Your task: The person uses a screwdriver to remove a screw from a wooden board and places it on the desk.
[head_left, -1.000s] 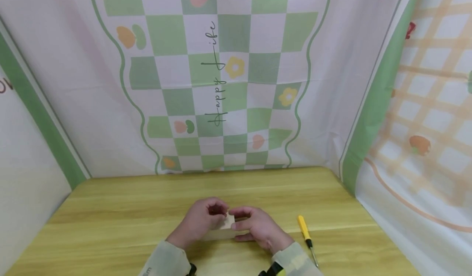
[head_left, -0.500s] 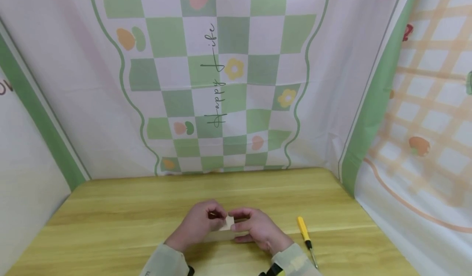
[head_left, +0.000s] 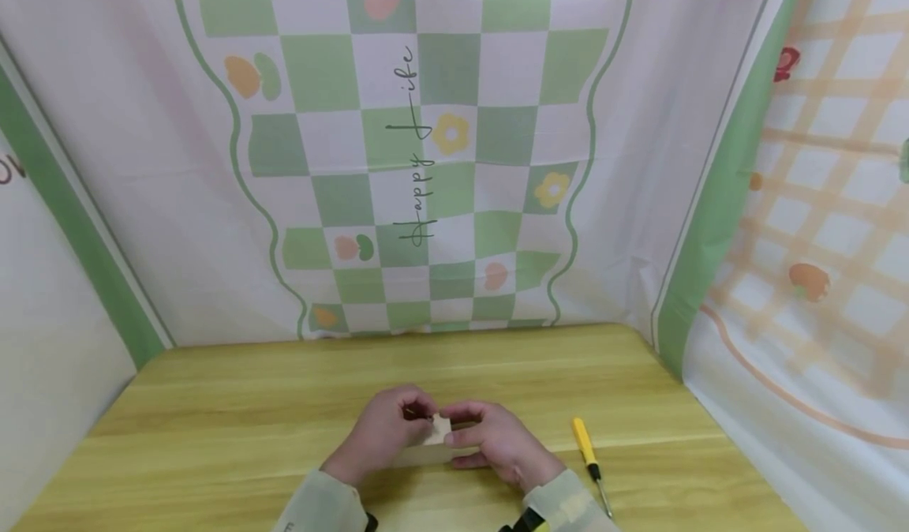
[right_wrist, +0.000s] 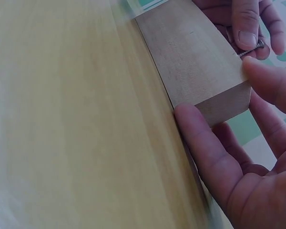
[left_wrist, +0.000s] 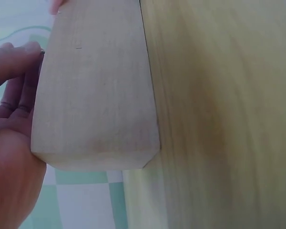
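A pale wooden block [head_left: 422,456] lies on the table between both hands; its long side face fills much of the left wrist view. My left hand [head_left: 383,429] is over the block's top and pinches a small metal screw [right_wrist: 254,48] between thumb and fingers. The screw's lower end meets the block's edge in the right wrist view, and I cannot tell whether it sits in the wood. My right hand [head_left: 504,443] grips the block's right end, with thumb and fingers spread around the corners.
To the right of my right hand lies a screwdriver [head_left: 585,443] with a yellow and black handle, its shaft towards me. The wood-grain table [head_left: 234,406] ends at a patterned cloth [head_left: 454,200] behind, with more cloth on both sides.
My left thumb and fingertips shift slightly above the block. My right hand and the block stay nearly in place, and the screwdriver still lies on the table.
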`<state>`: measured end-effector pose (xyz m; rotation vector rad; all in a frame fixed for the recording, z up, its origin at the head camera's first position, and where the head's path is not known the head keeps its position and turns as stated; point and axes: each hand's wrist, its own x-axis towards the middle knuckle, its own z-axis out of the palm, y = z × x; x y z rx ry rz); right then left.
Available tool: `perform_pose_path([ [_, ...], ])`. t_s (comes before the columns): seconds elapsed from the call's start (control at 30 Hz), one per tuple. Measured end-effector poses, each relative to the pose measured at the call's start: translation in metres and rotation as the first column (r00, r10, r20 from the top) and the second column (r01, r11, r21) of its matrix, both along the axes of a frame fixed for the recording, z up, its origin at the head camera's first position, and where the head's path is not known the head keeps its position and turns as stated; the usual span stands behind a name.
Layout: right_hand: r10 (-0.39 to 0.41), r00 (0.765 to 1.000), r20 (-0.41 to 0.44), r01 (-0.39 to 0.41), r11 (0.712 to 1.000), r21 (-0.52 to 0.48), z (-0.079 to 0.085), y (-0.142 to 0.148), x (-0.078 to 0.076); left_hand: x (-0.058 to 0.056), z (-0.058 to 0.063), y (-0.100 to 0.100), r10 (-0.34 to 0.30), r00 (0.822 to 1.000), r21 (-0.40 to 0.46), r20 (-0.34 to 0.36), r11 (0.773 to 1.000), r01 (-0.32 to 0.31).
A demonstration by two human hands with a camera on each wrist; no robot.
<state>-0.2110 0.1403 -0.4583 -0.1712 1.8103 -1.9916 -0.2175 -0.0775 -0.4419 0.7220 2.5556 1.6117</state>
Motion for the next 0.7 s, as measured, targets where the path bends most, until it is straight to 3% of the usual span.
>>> perform_pose_path([
  [0.27,-0.001,1.0,-0.012,0.001,1.0,-0.003,0.0,-0.002,0.0,0.002,0.002,0.0,0.039,0.999,0.039,0.007,0.998,-0.039],
  [0.43,-0.006,1.0,-0.009,0.006,1.0,0.008,0.0,-0.003,0.0,0.001,0.006,-0.004,0.049,0.992,0.131,0.113,0.989,-0.064],
  [0.53,-0.01,1.0,-0.01,0.011,1.0,0.007,0.0,-0.003,0.0,-0.001,0.009,-0.012,0.065,0.975,0.229,0.214,0.967,-0.115],
  [0.7,-0.019,1.0,-0.021,0.019,1.0,0.009,0.0,-0.002,0.001,0.0,0.02,-0.034,0.065,0.94,0.387,0.334,0.9,-0.199],
])
